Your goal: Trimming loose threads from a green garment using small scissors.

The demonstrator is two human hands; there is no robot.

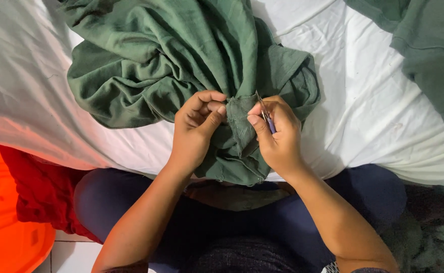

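A crumpled dark green garment (171,55) lies on a white sheet (363,101), with one fold hanging toward my lap. My left hand (195,129) pinches that fold between thumb and fingers. My right hand (277,134) grips the same fold from the other side and also holds a small metal tool with a blue handle (266,117), its tip pointing up at the fabric edge. The two hands are a few centimetres apart, with the green cloth stretched between them.
Another green garment (429,45) lies at the upper right on the sheet. At the lower left stands an orange plastic tub (5,227) beside red cloth (40,187). My legs in dark blue trousers (111,197) are below. More green fabric (434,237) lies at the lower right.
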